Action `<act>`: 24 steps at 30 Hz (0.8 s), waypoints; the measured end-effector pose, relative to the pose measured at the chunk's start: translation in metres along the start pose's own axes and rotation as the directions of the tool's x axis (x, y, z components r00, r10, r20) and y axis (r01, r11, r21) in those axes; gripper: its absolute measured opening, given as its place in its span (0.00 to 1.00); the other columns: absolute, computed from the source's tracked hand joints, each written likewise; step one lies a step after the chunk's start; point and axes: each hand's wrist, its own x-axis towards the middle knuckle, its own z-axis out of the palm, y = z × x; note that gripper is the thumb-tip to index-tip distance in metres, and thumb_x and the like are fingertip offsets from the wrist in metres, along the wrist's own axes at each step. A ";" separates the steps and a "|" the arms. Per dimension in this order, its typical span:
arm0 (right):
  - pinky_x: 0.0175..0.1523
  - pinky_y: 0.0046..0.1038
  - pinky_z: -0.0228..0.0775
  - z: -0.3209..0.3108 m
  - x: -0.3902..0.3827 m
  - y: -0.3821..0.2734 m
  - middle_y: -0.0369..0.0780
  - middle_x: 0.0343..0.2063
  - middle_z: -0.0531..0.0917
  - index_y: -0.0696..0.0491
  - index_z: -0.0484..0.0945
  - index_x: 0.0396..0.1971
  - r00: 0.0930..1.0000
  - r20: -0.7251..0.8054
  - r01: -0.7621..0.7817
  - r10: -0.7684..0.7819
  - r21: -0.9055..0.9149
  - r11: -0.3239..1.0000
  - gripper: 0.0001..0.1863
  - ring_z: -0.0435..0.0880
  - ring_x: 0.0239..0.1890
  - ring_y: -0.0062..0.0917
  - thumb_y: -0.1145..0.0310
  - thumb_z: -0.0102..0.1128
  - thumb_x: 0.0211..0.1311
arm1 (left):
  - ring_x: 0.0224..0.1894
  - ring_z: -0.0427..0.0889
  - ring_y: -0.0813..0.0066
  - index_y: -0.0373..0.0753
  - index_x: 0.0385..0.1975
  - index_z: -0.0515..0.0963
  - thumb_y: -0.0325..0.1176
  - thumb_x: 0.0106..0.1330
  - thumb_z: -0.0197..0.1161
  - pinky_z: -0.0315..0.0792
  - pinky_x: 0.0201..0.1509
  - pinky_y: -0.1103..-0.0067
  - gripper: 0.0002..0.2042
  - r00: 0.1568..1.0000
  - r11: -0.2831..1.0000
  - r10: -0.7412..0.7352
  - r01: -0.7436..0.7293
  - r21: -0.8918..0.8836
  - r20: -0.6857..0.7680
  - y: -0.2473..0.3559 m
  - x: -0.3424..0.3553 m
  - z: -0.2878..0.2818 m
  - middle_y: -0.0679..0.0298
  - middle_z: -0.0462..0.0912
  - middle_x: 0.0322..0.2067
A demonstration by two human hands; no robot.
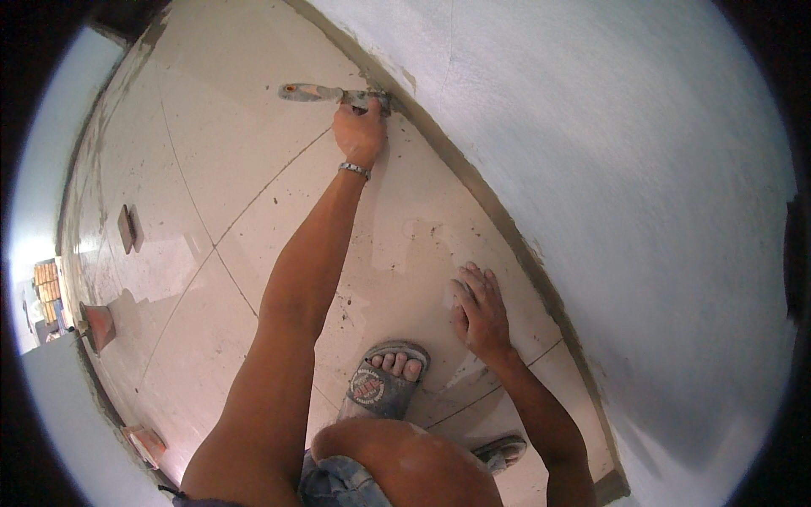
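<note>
My left hand (361, 133), with a metal band at the wrist, is stretched far out over the tiled floor. It is closed on a putty knife (314, 92), whose handle points left. The knife's blade end is at the joint between the floor and the wall, and my fingers partly cover it. A grey-brown strip (473, 184) runs along the foot of the wall. Nearer me, my right hand (481, 311) is low over the floor tiles beside that strip. Its fingers are extended and dusty, and it holds nothing. Whether its fingertips touch the tile, I cannot tell.
A pale blue wall (608, 169) rises along the right. On the left floor are a flat brown piece (127, 230), a reddish container (100, 327) and an orange-red object (146, 444). My sandalled foot (390, 372) stands between my arms. Dark crumbs dot the tiles.
</note>
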 end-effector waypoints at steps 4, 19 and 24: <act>0.73 0.55 0.55 0.001 -0.003 0.005 0.49 0.62 0.72 0.58 0.74 0.56 1.000 -0.002 -0.004 0.004 -0.011 1.000 0.21 0.66 0.70 0.45 0.74 0.57 0.61 | 0.36 0.86 0.45 0.26 0.30 0.81 0.48 0.58 0.69 0.78 0.44 0.60 0.24 0.997 0.999 -0.031 0.032 -0.017 0.074 0.007 -0.010 -0.003 0.42 0.85 0.30; 0.74 0.55 0.53 -0.001 -0.006 0.004 0.48 0.63 0.72 0.58 0.74 0.55 1.000 -0.013 -0.007 0.007 0.001 1.000 0.22 0.66 0.70 0.45 0.74 0.58 0.59 | 0.30 0.86 0.50 0.26 0.31 0.79 0.41 0.60 0.71 0.78 0.38 0.63 0.19 0.989 0.957 -0.146 0.149 -0.248 0.031 0.012 -0.021 -0.012 0.45 0.85 0.27; 0.74 0.56 0.53 0.003 -0.004 0.001 0.48 0.63 0.72 0.57 0.75 0.55 1.000 -0.015 0.003 -0.003 0.014 1.000 0.21 0.66 0.70 0.46 0.74 0.59 0.60 | 0.33 0.86 0.51 0.28 0.34 0.80 0.42 0.62 0.69 0.77 0.39 0.63 0.19 0.998 0.993 0.062 -0.059 -0.102 0.032 -0.011 -0.017 -0.005 0.46 0.85 0.29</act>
